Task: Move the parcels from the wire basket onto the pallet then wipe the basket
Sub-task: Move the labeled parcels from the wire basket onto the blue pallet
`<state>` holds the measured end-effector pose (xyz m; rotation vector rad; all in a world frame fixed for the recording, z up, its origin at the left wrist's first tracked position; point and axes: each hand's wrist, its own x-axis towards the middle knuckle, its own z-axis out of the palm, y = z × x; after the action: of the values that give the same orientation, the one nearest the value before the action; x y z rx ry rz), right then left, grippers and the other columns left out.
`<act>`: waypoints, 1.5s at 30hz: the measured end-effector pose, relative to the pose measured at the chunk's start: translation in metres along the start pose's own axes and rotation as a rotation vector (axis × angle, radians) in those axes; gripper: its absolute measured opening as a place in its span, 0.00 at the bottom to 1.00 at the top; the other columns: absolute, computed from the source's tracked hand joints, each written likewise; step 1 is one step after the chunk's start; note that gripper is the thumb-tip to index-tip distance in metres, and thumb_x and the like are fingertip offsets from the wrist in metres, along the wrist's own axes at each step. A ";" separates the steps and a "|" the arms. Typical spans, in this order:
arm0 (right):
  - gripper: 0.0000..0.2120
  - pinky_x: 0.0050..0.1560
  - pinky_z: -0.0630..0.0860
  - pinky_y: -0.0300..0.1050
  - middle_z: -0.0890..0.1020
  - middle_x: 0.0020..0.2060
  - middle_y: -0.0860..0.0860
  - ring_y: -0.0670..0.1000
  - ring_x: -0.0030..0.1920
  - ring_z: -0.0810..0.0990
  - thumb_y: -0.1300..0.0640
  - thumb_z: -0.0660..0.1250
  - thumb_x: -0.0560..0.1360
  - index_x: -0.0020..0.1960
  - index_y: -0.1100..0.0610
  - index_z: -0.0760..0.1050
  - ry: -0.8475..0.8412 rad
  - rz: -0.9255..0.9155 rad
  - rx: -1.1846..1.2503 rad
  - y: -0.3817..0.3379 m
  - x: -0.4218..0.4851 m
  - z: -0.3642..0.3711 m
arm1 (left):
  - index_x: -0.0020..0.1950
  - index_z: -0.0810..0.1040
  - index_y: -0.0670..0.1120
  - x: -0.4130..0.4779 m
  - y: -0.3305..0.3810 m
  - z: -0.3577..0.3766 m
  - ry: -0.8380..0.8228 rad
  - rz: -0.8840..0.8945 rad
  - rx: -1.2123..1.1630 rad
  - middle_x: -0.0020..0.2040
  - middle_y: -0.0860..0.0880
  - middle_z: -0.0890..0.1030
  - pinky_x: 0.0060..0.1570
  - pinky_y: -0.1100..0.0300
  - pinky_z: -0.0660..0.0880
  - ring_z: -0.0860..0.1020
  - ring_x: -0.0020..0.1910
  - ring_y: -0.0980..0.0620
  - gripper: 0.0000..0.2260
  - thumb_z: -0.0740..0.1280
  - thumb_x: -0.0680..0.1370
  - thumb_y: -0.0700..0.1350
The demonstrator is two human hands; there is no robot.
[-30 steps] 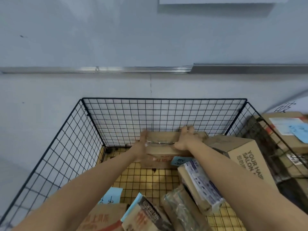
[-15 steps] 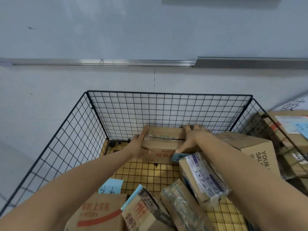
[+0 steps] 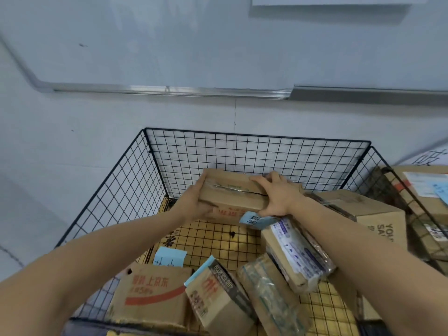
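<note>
Cardboard, brown and taped along its top, fills both hands: the held parcel (image 3: 232, 190) is inside the wire basket (image 3: 155, 180), close against the basket's far wall. The left hand (image 3: 194, 202) grips its left end, with the fingers curled round onto the front face. The right hand (image 3: 276, 195) clamps the right end, fingers spread across the top and thumb hooked down over the front. Whether the parcel is clear of the basket's bottom I cannot tell. A blue label (image 3: 254, 219) sticks out just under its right front corner. More parcels lie in the basket. Against the right wall sits a large box (image 3: 358, 209) with dark lettering on its side. Just toward the basket's middle from it, a long parcel (image 3: 295, 251) with a white printed label lies tilted under the right forearm. In the near half, from the basket's left to its right, are a red-printed box (image 3: 150, 294), a black-taped box (image 3: 218, 297) leaning on it, and a film-wrapped parcel (image 3: 269, 292). A blue note (image 3: 169, 257) lies by the left wall on the yellowish sheet (image 3: 218, 241) that lines the basket's bottom, and the middle of that sheet is bare. Outside the basket, just past its right wall, stand further boxes (image 3: 400, 180) with paper labels, partly seen through the mesh. Behind the basket's far wall a pale wall (image 3: 218, 44) rises, with a metal rail (image 3: 169, 89) running across it above the basket.
</note>
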<state>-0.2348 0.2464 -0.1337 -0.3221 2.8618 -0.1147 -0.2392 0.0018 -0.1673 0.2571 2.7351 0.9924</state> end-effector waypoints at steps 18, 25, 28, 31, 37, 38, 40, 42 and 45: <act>0.43 0.61 0.69 0.49 0.69 0.61 0.54 0.54 0.61 0.71 0.33 0.68 0.57 0.69 0.36 0.59 0.378 -0.095 0.681 -0.095 -0.054 -0.093 | 0.76 0.38 0.48 -0.088 0.051 -0.078 0.654 0.008 -0.312 0.74 0.44 0.34 0.73 0.51 0.53 0.45 0.76 0.46 0.57 0.78 0.63 0.54; 0.30 0.41 0.74 0.40 0.78 0.53 0.52 0.48 0.45 0.80 0.45 0.67 0.72 0.71 0.44 0.60 0.421 -0.125 1.085 -0.107 -0.084 -0.127 | 0.72 0.43 0.66 -0.096 0.069 -0.088 0.517 0.141 -0.539 0.71 0.49 0.65 0.60 0.38 0.72 0.70 0.67 0.45 0.56 0.78 0.55 0.65; 0.32 0.56 0.75 0.50 0.76 0.60 0.54 0.52 0.54 0.79 0.41 0.63 0.73 0.73 0.41 0.54 0.410 -0.136 1.015 -0.108 -0.096 -0.135 | 0.72 0.37 0.63 -0.106 0.084 -0.099 0.472 0.233 -0.517 0.69 0.51 0.68 0.59 0.43 0.74 0.72 0.65 0.50 0.59 0.78 0.57 0.62; 0.33 0.62 0.70 0.52 0.72 0.63 0.47 0.51 0.59 0.75 0.50 0.62 0.76 0.74 0.38 0.46 0.387 -0.201 0.945 -0.112 -0.115 -0.145 | 0.74 0.39 0.52 -0.116 0.101 -0.110 0.438 0.343 -0.493 0.66 0.51 0.71 0.58 0.46 0.75 0.74 0.63 0.53 0.58 0.79 0.60 0.53; 0.47 0.63 0.56 0.44 0.57 0.72 0.48 0.47 0.72 0.52 0.50 0.61 0.63 0.73 0.40 0.37 0.515 -0.193 0.750 -0.104 -0.164 -0.158 | 0.71 0.37 0.59 -0.124 0.139 -0.125 0.304 0.517 -0.419 0.62 0.52 0.76 0.53 0.57 0.78 0.78 0.56 0.55 0.54 0.78 0.64 0.49; 0.47 0.61 0.57 0.44 0.56 0.71 0.49 0.47 0.71 0.51 0.51 0.61 0.63 0.72 0.39 0.35 0.553 -0.183 0.750 -0.099 -0.174 -0.160 | 0.69 0.37 0.62 -0.124 0.149 -0.124 0.283 0.545 -0.408 0.61 0.53 0.76 0.50 0.61 0.78 0.78 0.54 0.57 0.53 0.78 0.65 0.49; 0.46 0.61 0.57 0.43 0.58 0.70 0.51 0.48 0.71 0.52 0.52 0.61 0.63 0.70 0.38 0.33 0.624 -0.148 0.724 -0.088 -0.196 -0.163 | 0.67 0.36 0.63 -0.123 0.170 -0.118 0.241 0.609 -0.392 0.57 0.59 0.75 0.44 0.71 0.76 0.77 0.49 0.63 0.51 0.77 0.66 0.49; 0.48 0.62 0.57 0.43 0.56 0.72 0.50 0.48 0.72 0.52 0.51 0.61 0.63 0.72 0.41 0.32 0.685 -0.092 0.674 -0.071 -0.218 -0.163 | 0.72 0.34 0.59 -0.122 0.193 -0.107 0.195 0.673 -0.393 0.56 0.62 0.73 0.44 0.75 0.73 0.76 0.50 0.65 0.54 0.77 0.66 0.48; 0.47 0.68 0.55 0.45 0.53 0.74 0.47 0.48 0.73 0.51 0.46 0.61 0.65 0.71 0.41 0.31 0.743 -0.018 0.579 -0.042 -0.254 -0.160 | 0.73 0.40 0.59 -0.122 0.227 -0.082 0.105 0.769 -0.409 0.58 0.63 0.73 0.49 0.71 0.75 0.76 0.53 0.67 0.54 0.79 0.64 0.48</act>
<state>-0.0291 0.2710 0.0876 -0.2078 3.3150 -1.2751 -0.1238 0.0948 0.0589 1.2608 2.4401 1.7453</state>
